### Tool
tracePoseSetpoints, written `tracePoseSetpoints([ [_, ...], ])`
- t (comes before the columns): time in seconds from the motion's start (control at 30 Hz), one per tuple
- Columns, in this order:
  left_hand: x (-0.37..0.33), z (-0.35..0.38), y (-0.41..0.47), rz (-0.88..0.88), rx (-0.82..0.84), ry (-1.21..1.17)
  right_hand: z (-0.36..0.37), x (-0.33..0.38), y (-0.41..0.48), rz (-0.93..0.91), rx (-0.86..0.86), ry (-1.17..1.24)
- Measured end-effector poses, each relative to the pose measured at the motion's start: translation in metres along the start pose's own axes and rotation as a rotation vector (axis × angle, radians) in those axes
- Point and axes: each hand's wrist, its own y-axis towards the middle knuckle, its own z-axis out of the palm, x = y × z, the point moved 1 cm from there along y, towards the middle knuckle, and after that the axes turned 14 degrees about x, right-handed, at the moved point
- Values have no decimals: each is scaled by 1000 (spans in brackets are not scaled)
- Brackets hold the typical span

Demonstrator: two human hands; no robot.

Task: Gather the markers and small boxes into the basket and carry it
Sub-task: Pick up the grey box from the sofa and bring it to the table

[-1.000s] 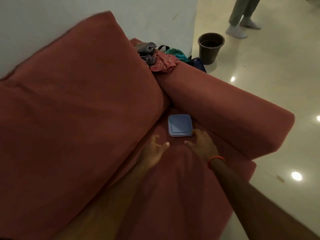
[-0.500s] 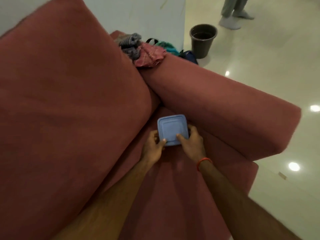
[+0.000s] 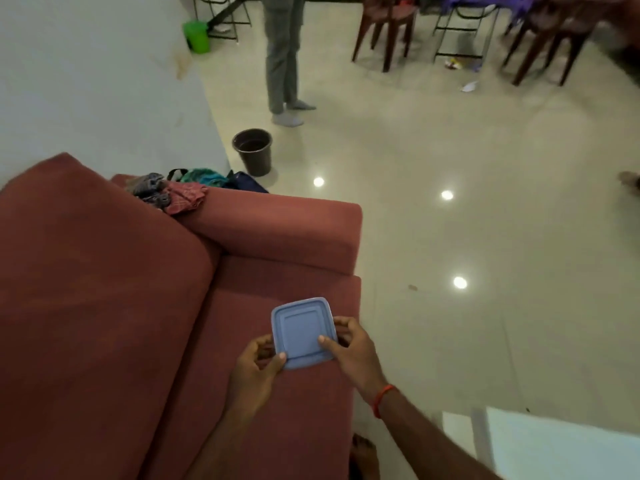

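- The red sofa (image 3: 104, 306) filled the left and lower left of the frame, its armrest (image 3: 277, 230) running across the middle; I saw the seat's front edge drop to the floor just right of the hands.
- The glossy pale floor (image 3: 485, 237) lay open across the right half, with ceiling lights mirrored in it; chairs (image 3: 384, 26) stood far off at the top right.
- A standing person's legs (image 3: 282, 53) and a dark bucket (image 3: 252, 150) occupied the upper centre, well apart from my hands.
- The small box (image 3: 303, 332), lower centre, was blue, square with rounded corners and a stepped lid, held flat above the seat cushion.
- My left hand (image 3: 256, 372) pinched its near left corner, thumb on top.
- My right hand (image 3: 353, 351) gripped its right edge, thumb on the lid, fingers curled beneath.
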Motion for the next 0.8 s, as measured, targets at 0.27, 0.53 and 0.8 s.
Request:
tracePoseSetpoints([
  [0.27, -46, 77, -103, 142, 300, 190, -45, -3, -187, 37, -312, 43],
  [0.53, -47, 201, -194, 206, 594, 354, -94, -56, -358, 132, -583, 248],
  [0.8, 9, 329, -295, 212, 916, 594, -97, -166, -525, 374, -890, 410],
])
